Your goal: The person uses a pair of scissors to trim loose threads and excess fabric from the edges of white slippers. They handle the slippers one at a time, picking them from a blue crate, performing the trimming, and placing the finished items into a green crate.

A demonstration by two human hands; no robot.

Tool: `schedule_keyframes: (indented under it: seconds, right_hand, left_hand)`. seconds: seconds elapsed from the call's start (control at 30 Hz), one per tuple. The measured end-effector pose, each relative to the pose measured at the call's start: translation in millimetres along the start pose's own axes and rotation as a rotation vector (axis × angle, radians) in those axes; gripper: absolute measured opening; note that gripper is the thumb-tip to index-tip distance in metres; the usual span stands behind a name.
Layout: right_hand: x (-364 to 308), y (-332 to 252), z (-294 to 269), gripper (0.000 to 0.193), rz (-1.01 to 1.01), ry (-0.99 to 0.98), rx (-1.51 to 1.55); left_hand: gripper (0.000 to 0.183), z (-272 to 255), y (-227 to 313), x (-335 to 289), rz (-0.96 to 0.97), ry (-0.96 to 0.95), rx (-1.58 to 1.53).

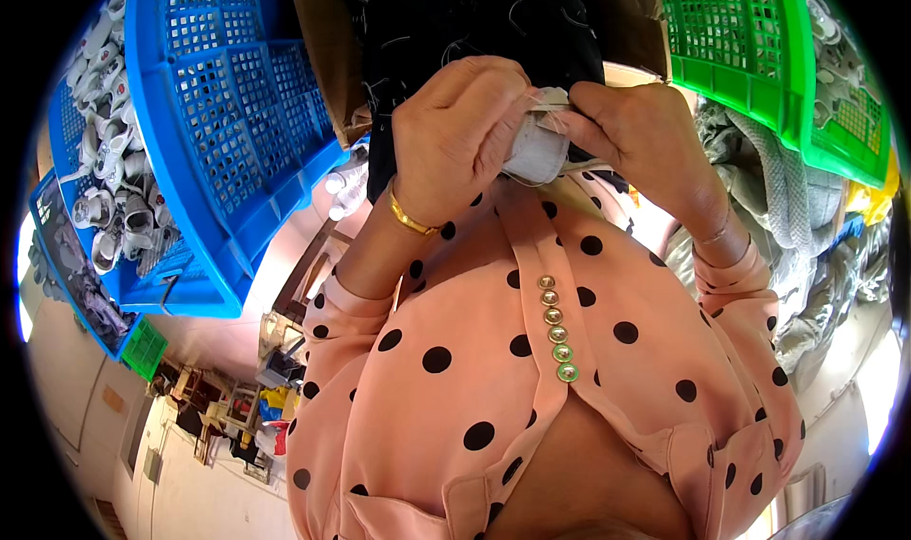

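In front of my chest, a small whitish-grey shoe upper [536, 153] is held between both hands, its rounded end pointing toward me. Loose threads hang from its edge. My left hand [462, 127] has its fingers curled round one side of the piece. On the other side, my right hand [645, 141] pinches the edge between thumb and forefinger. Fingers cover much of the piece, so its full shape is hidden. Below it lies dark cloth [474, 27] scattered with thread ends.
A big blue plastic basket [228, 113] rises at my left, with many small grey-white shoe uppers [114, 151] beyond it. To my right stands a green basket [731, 46]. Grey fabric [788, 208] is heaped below that. Cardboard [327, 46] borders the dark cloth.
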State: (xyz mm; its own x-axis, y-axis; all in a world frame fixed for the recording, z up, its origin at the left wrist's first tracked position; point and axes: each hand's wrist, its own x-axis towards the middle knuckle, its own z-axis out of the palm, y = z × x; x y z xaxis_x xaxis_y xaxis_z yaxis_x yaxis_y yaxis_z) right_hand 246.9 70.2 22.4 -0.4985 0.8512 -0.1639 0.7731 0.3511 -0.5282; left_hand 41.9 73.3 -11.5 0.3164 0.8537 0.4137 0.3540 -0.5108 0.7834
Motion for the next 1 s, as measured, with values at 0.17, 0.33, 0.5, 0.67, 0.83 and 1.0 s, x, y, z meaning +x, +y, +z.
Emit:
schedule_keyframes:
  seconds: [0.17, 0.33, 0.5, 0.67, 0.83, 1.0]
  right_hand:
    - [2.8, 10.0, 12.1, 0.045, 0.064, 0.131, 0.256]
    - [10.2, 9.2, -0.5, 0.047, -0.001, 0.017, 0.293]
    - [23.2, 41.5, 13.8, 0.041, 0.054, -0.058, 0.495]
    - [24.1, 44.1, 23.0, 0.040, 0.170, -0.036, 0.510]
    - [20.9, 30.8, 19.5, 0.036, 0.284, -0.085, 0.477]
    - [18.6, 31.0, 23.8, 0.035, 0.281, -0.049, 0.452]
  left_hand:
    - [0.006, 13.8, -3.2, -3.0, -0.237, 0.130, -0.173]
    - [0.015, 29.8, -14.8, -8.8, -0.586, 0.010, -0.473]
    - [0.028, 20.4, -11.9, -22.6, -0.407, 0.086, -0.430]
    - [0.028, 12.7, -11.9, -28.8, -0.016, -0.044, 0.082]
    - [0.013, 17.0, -19.7, -29.3, 0.027, -0.019, 0.035]
    - [0.009, 18.8, -10.6, -30.8, -0.734, 0.042, -0.932]
